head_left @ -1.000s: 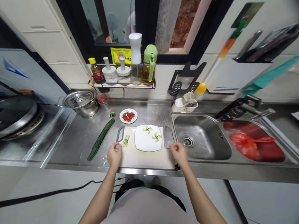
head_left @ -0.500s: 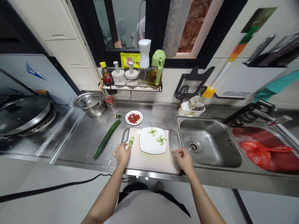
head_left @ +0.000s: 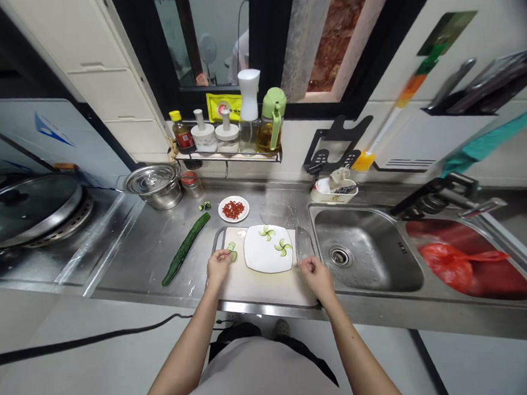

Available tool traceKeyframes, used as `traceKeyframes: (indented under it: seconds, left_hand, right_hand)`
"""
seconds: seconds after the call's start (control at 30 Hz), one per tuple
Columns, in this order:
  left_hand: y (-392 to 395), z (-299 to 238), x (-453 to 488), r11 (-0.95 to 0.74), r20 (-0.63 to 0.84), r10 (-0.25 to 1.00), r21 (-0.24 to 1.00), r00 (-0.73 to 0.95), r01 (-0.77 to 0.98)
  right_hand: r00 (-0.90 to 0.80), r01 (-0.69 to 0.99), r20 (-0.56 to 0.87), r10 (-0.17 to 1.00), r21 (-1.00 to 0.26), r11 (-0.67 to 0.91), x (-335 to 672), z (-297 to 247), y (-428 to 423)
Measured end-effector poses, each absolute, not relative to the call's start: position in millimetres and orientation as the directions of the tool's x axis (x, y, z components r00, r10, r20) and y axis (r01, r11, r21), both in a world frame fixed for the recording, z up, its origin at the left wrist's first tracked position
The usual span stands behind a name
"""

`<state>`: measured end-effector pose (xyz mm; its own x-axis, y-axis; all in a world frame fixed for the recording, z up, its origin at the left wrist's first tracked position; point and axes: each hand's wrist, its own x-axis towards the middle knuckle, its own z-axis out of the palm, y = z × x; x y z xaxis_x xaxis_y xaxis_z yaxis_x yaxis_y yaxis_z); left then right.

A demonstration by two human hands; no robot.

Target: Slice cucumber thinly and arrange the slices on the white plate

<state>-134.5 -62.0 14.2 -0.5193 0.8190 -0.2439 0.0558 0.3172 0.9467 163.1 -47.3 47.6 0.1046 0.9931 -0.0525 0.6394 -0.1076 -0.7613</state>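
My left hand (head_left: 218, 269) is over the left part of the cutting board (head_left: 256, 288), its fingers pinched together at a few cucumber slices (head_left: 233, 254). A white plate (head_left: 262, 260) rests on the board, with two pinwheels of green-edged cucumber pieces (head_left: 283, 247) on its upper and right parts. At the plate's right my right hand (head_left: 318, 278) is closed, fingertips together; whatever they may hold is too small to make out. Just beyond that hand lies a cleaver (head_left: 303, 240), partly covered by it. A long cucumber (head_left: 185, 250) lies left of the board.
Chopped red pieces fill a small white dish (head_left: 233, 209) behind the board. Cucumber ends (head_left: 204, 206) lie near a lidded steel pot (head_left: 157, 185). To the right is a steel sink (head_left: 366, 250); a red bag (head_left: 446, 266) sits in the second basin. Seasoning bottles stand on a shelf (head_left: 228, 155).
My right hand has moved slightly left, away from the cleaver and toward the plate's edge. My left hand stays at the cucumber slices with its fingers shifted a little. The view has shifted slightly.
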Motion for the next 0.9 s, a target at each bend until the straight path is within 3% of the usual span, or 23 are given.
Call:
traceKeyframes:
  seconds: [0.07, 0.17, 0.67, 0.9]
  left_hand:
    - [-57, 21, -132, 0.273, -0.287, 0.829, 0.957, -0.479, -0.101]
    - [-53, 36, -128, 0.243, -0.294, 0.858, 0.955, -0.421, -0.170]
    - [-52, 96, -99, 0.177, -0.210, 0.957, 0.969, -0.199, -0.170]
    - [-49, 103, -90, 0.142, -0.153, 0.980, 0.985, -0.125, -0.099]
  right_hand:
    - [0.077, 0.632, -0.041, 0.996, -0.771, -0.081, 154, 53, -44]
    - [0.020, 0.614, -0.029, 0.999, -0.789, -0.035, 138, 62, -39]
    - [-0.307, 0.391, 0.051, 0.950, -0.903, 0.175, 74, 110, -26]
    - [-0.311, 0.343, 0.104, 0.945, -0.915, 0.214, 65, 119, -20]
